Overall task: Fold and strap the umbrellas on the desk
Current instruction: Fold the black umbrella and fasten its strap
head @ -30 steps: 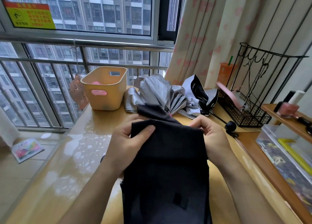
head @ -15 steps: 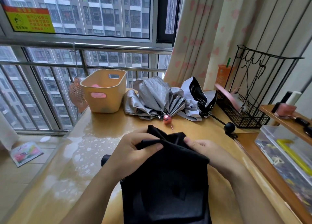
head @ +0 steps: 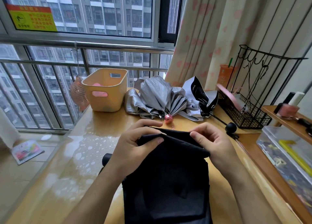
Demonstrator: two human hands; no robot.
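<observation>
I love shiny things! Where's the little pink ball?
In the head view, the pink ball lies on the desk at the near end of the silver umbrella, just beyond the left hand gripping the black umbrella.

Left hand [head: 133, 149], right hand [head: 214, 143] on umbrella [head: 167, 181]

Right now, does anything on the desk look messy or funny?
Yes. The silver umbrella and the white-and-black umbrella lie crumpled in a loose heap at the back of the desk, beside the yellow basket, not folded or strapped. A booklet also lies on the floor by the window.
</observation>
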